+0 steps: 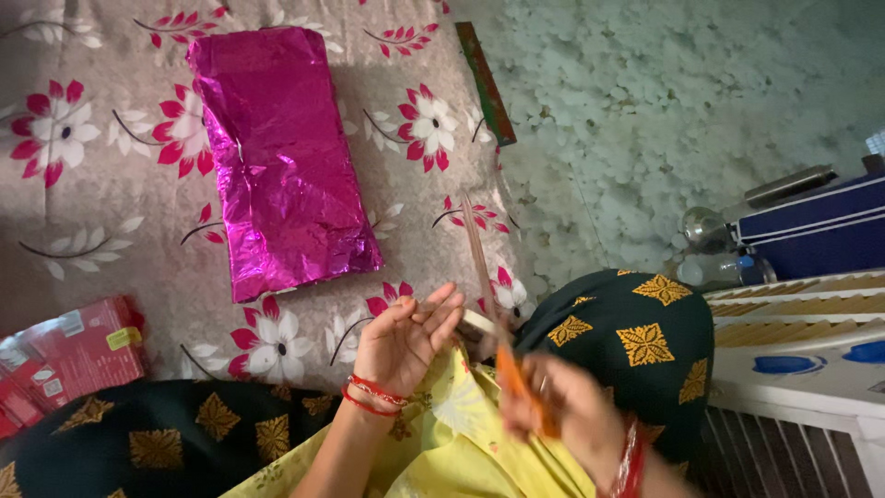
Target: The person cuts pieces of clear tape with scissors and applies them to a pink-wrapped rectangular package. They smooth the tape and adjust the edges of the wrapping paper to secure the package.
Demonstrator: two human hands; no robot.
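- The left hand (406,339), palm up with fingers loosely curled, pinches a small pale roll of adhesive tape (479,321) at its fingertips.
- The right hand (562,415), blurred, is closed around orange-handled scissors (510,369), whose blades point up toward a thin strip of tape (475,242) drawn from the roll.
- A flat rectangular parcel wrapped in shiny magenta foil paper (281,157) lies well apart from both hands on the flowered bedsheet (92,212).
- Judged from this, the wrapping looks largely done; whether its seams are taped down cannot be told, and the strip appears not yet cut.
- Red cardboard packets (64,355) sit at the sheet's left edge.
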